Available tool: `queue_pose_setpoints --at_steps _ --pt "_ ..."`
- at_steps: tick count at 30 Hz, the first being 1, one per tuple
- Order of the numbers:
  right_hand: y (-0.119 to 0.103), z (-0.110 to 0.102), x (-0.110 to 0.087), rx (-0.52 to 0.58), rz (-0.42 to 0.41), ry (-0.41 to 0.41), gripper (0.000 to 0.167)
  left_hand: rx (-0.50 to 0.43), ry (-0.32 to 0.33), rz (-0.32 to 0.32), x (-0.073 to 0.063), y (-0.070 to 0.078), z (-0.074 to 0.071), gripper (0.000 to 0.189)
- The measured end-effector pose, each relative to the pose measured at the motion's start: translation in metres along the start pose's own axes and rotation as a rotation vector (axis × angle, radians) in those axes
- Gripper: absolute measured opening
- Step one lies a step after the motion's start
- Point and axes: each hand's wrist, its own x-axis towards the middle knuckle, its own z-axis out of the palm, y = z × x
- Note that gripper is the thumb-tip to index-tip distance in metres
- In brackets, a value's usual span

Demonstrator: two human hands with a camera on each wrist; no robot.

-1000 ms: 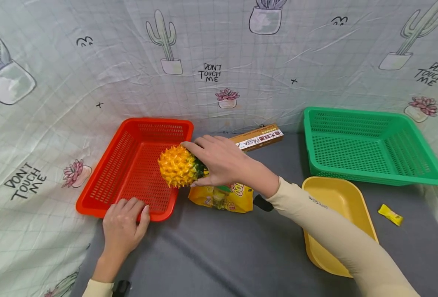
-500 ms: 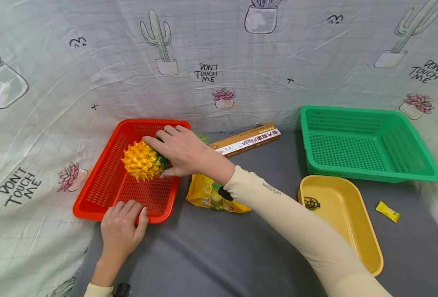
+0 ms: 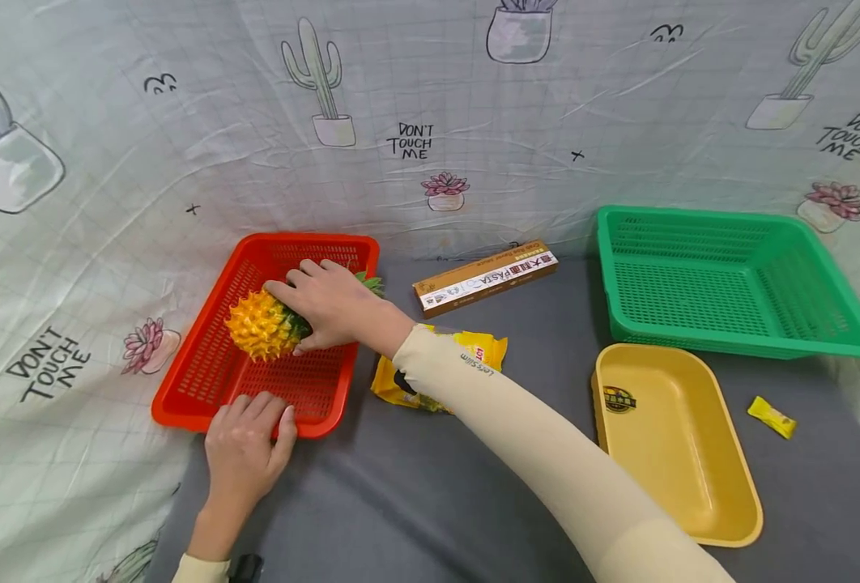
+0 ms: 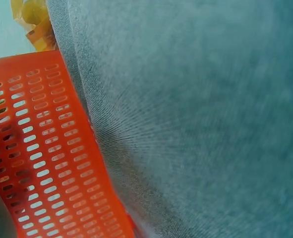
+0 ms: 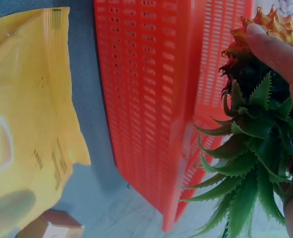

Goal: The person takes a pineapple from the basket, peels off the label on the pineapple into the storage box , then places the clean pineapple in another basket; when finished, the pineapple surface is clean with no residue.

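A spiky yellow-orange pineapple (image 3: 262, 325) with green leaves lies in the grip of my right hand (image 3: 328, 306), over the inside of the red basket (image 3: 162, 398). In the right wrist view its leafy crown (image 5: 250, 163) points down past the basket's wall, with the thumb (image 5: 270, 49) against the fruit. Whether the fruit touches the basket floor I cannot tell. My left hand (image 3: 248, 445) holds the basket's near rim, its fingers bent over the edge. In the left wrist view only the basket's slotted side (image 4: 52, 148) shows clearly.
Right of the red basket lies a yellow snack bag (image 3: 488, 348), partly under the right forearm. Behind it is a pasta box (image 3: 485, 278). A green basket (image 3: 736, 348), a yellow tray (image 3: 663, 429) and a small yellow packet (image 3: 771, 416) stand to the right.
My right hand has carried the pineapple leftward from beside the red basket to over its inside, and slightly lower in the last half second. The left hand has stayed on the rim.
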Motion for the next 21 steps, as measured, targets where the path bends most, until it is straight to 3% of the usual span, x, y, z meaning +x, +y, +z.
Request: queue_pose_setpoints --at_steps 10,21 --pt "-0.017 0.008 0.019 -0.147 -0.004 -0.121 0.100 0.015 0.015 -0.012 -0.002 -0.002 0.000 0.044" --pt "-0.020 0.029 0.029 -0.190 0.000 -0.133 0.096 0.008 -0.006 -0.008 0.000 -0.001 0.001 0.034"
